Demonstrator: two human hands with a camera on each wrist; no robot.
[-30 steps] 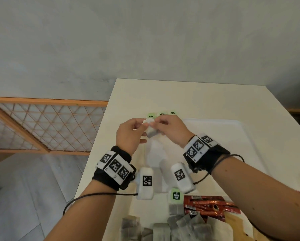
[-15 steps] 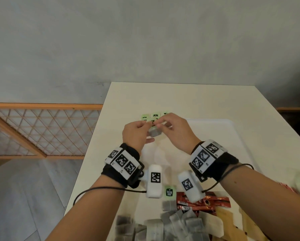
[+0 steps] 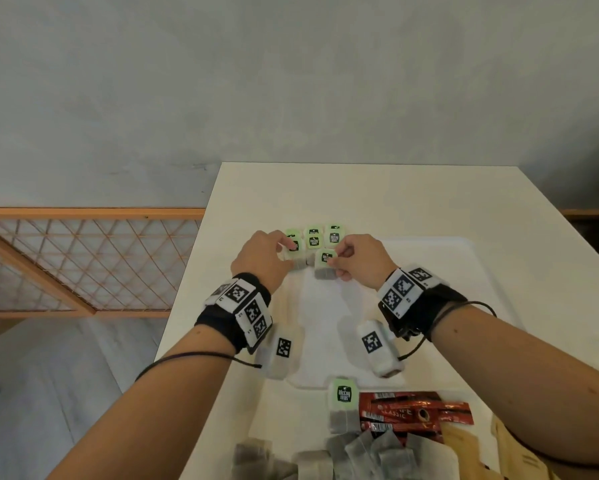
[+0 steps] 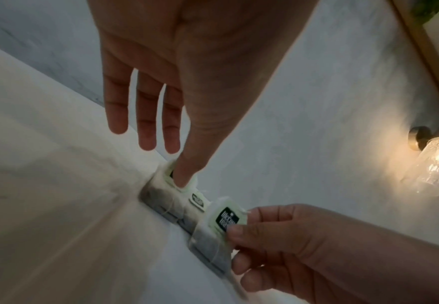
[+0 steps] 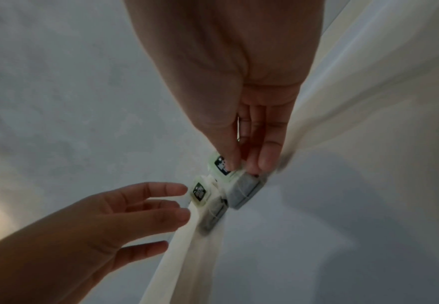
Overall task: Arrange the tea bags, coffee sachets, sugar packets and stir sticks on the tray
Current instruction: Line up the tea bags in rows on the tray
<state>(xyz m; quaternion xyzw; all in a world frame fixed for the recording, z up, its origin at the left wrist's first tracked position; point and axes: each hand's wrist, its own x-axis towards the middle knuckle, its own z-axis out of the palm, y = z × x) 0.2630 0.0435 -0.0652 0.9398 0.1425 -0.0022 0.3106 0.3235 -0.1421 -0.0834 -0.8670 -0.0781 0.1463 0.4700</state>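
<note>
1. Head view: a white tray (image 3: 471, 278) lies on a cream table (image 3: 326, 192). At the tray's 11 o'clock corner sits a cluster of green-tagged tea bags (image 3: 313, 239). The left hand (image 3: 261, 261) rests its thumb on the leftmost tea bag (image 3: 294, 249) of that cluster. The right hand (image 3: 358, 259) pinches another tea bag (image 3: 325, 263) at the cluster's 5 o'clock side, just beside the rest. Toward 6 o'clock lie a single tagged tea bag (image 3: 343, 398), red coffee sachets (image 3: 412, 415) to its right, loose grey tea bags (image 3: 360, 455) and brown packets (image 3: 464, 452).

2. Left wrist view: the left hand (image 4: 177, 67) has three fingers straight and spread in the air, clear of everything, while its thumb tip presses down on the green tag of the leftmost tea bag (image 4: 166, 191). At 4 o'clock the right hand (image 4: 286, 246) grips the other tea bag (image 4: 218, 230) between thumb and curled fingers. A lit glass lamp (image 4: 431, 164) is at 3 o'clock.

3. Right wrist view: the right hand (image 5: 234, 82) clamps thumb and fingertips on its tea bag (image 5: 239, 181), which touches the tray floor. The left hand (image 5: 109, 222), at 8 o'clock, has relaxed, parted fingers near the neighbouring tea bag (image 5: 208, 203).
</note>
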